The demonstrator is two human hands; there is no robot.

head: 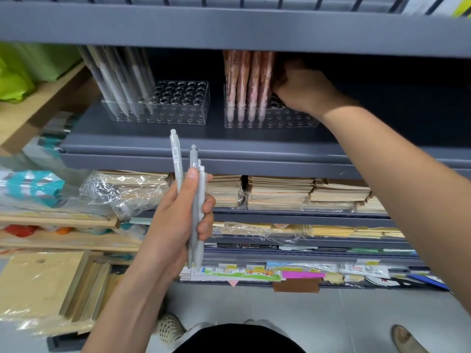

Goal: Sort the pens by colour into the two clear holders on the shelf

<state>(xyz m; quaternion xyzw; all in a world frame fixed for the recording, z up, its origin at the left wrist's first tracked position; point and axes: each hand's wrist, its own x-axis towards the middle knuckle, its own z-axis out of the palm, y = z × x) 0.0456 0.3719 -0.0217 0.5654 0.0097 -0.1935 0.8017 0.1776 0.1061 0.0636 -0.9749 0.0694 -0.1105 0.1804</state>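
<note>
Two clear holders stand on the grey shelf [178, 146]. The left holder [178, 105] carries several grey pens [119, 82] leaning in its left rows. The right holder [280, 121] carries several pink-brown pens [248, 80] upright in its left rows. My left hand [178, 225] grips a bunch of grey pens [196, 205] upright, below and in front of the shelf. My right hand [303, 90] reaches over the right holder, right beside the pink-brown pens, fingers curled; whether it holds a pen is hidden.
The shelf above [229, 26] overhangs low over the pens. Lower shelves hold stacked notebooks [280, 192] and wrapped packs [122, 189]. A wooden rack [51, 225] with paper goods stands at the left. Floor tiles [331, 314] lie below.
</note>
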